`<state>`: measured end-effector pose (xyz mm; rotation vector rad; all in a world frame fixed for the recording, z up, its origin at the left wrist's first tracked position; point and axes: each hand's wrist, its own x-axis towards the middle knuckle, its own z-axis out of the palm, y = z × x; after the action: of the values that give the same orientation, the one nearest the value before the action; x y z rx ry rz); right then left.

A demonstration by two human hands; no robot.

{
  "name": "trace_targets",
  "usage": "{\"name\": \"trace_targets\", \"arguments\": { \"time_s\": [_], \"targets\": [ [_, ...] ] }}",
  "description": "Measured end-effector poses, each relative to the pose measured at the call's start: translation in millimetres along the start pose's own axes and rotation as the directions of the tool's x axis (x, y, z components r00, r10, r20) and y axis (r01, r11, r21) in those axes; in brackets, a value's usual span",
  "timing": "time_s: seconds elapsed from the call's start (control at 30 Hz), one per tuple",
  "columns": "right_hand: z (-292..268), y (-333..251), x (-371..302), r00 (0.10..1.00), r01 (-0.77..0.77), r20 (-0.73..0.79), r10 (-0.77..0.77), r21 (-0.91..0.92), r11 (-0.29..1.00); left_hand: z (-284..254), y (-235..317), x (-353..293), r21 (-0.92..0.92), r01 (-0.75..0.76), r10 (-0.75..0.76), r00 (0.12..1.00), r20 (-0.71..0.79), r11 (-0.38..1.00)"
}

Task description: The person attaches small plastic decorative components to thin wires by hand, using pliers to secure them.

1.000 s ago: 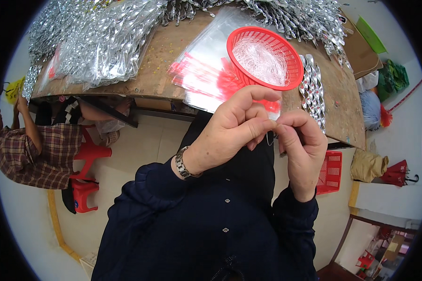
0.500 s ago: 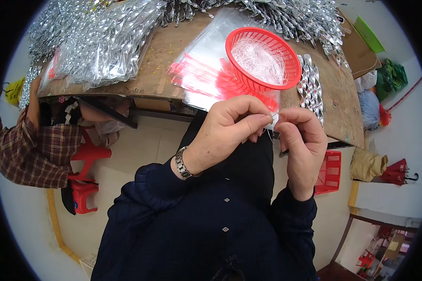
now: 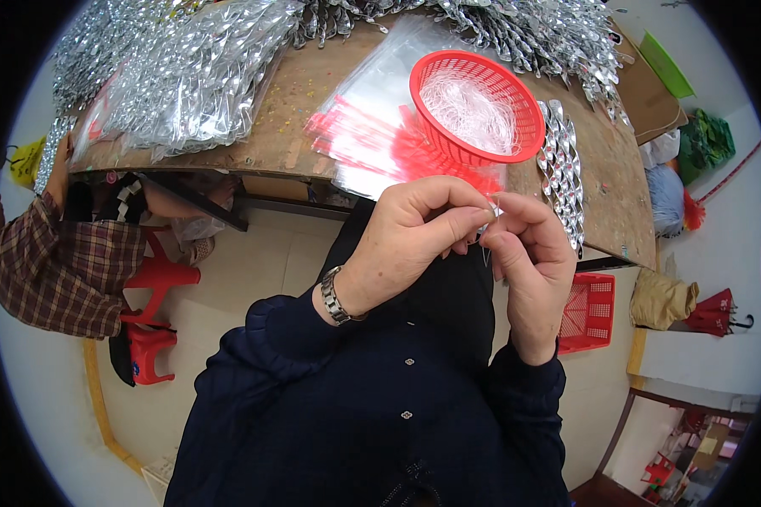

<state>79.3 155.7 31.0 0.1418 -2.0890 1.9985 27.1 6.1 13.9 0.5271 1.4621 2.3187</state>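
My left hand (image 3: 407, 237), with a metal-band watch (image 3: 333, 296) at the wrist, pinches with thumb and forefinger. Close against it, my right hand (image 3: 533, 266) is also in a pinch. A thin white thread (image 3: 486, 256) runs between the fingertips and hangs below them. A small silvery bit shows there, too small to make out. Beyond the hands stands a red plastic basket (image 3: 435, 135) holding a tangle of pale thread (image 3: 472, 110). It rests on clear plastic bags (image 3: 368, 80) with red-printed ends. Twisted silver foil strips (image 3: 562, 173) lie right of the basket.
Bagged silver strips (image 3: 199, 84) and a heap of loose ones (image 3: 533, 34) cover the far side of the wooden table (image 3: 613, 186). A person in a checked shirt (image 3: 55, 279) sits at left by red stools (image 3: 154, 355). A red crate (image 3: 590, 313) is on the floor at right.
My right hand has shifted slightly left, its fingertips now closer to the left hand's. The left hand has barely moved, and the thread is still between the fingers.
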Motion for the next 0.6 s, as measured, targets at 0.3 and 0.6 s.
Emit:
{"name": "trace_targets", "arguments": {
  "time_s": [0.3,0.6],
  "targets": [
    [0.3,-1.5,0.4,0.999,-0.031,0.009,0.031,0.029,0.999,-0.1,2.7,-0.3,-0.002,0.021,-0.021,1.0,0.009,1.0],
    [0.2,1.5,-1.0,0.999,-0.034,0.02,0.034,0.028,0.999,-1.1,2.3,-1.0,-0.03,0.049,-0.048,0.999,0.015,0.998]
  ]
}}
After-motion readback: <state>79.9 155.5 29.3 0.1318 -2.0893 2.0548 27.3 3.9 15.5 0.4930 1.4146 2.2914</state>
